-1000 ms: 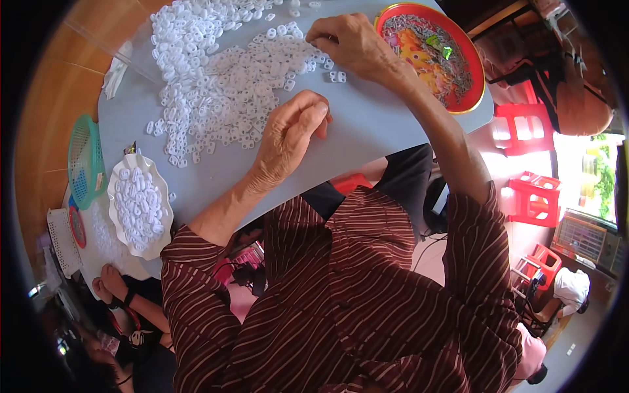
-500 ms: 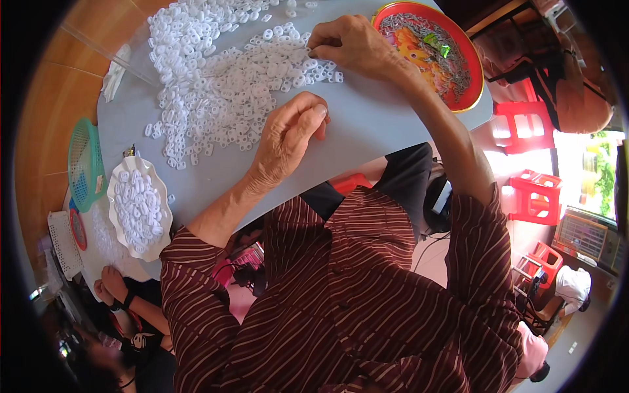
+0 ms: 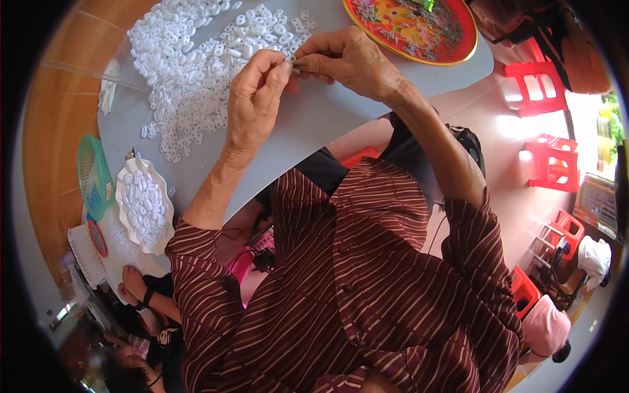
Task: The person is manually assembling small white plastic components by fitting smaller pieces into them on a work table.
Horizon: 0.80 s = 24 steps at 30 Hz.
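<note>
Over the grey table my left hand (image 3: 254,98) and my right hand (image 3: 354,64) meet fingertip to fingertip. Both are closed in a pinch. Whatever lies between the fingers is too small and too covered to name. Just beyond them spreads a large heap of small white plastic pieces (image 3: 180,72), some oval and raised, others flat with holes. To the right of my right hand stands a round red tray (image 3: 466,46) with a yellow rim, strewn with many thin grey metal bits and one bright green item (image 3: 426,4).
A scalloped white dish (image 3: 168,219) of white plastic pieces stands by my left forearm. Past it are a green basket (image 3: 95,177) and a white perforated basket (image 3: 86,257). Another person's hands (image 3: 134,285) rest at lower left. Red stools (image 3: 536,88) stand at right.
My right hand has come away from the edge of the white heap and met my left hand, which has moved slightly up and left. The view has shifted, with the tray now higher.
</note>
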{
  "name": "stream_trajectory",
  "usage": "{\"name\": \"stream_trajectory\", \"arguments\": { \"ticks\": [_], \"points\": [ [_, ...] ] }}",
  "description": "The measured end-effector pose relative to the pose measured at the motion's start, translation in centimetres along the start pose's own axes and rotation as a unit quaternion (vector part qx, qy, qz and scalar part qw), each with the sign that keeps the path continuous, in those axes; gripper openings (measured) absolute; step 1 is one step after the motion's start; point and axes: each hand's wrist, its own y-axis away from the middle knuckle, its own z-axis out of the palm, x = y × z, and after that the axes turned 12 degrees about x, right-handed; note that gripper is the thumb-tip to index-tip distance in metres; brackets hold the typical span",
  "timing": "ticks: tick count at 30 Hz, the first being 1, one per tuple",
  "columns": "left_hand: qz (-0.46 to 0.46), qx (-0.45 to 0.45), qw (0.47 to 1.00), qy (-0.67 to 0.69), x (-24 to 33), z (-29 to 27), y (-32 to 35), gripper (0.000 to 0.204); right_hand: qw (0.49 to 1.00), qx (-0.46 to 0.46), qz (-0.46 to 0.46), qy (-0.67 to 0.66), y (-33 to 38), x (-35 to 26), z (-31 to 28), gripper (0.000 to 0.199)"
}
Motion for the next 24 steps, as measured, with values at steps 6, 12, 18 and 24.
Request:
{"name": "stream_trajectory", "arguments": {
  "ticks": [6,12,18,24],
  "points": [
    [-0.041,0.008,0.997,0.061,-1.3,0.3,0.1,0.016,0.996,0.051,0.007,-0.069,0.9,1.5,0.3,0.017],
    [-0.067,-0.019,0.997,-0.016,0.3,0.8,0.4,0.02,0.996,0.045,0.019,-0.077,1.2,1.3,0.1,0.016],
    [-0.04,-0.038,0.998,-0.027,0.2,1.1,1.0,0.021,0.991,0.098,-0.087,0.038,1.5,0.5,-1.3,0.012],
    [-0.03,-0.045,0.997,-0.05,-0.2,1.1,1.3,0.019,0.903,0.195,-0.175,0.341,-0.5,1.8,-11.6,0.011]
  ]
}}
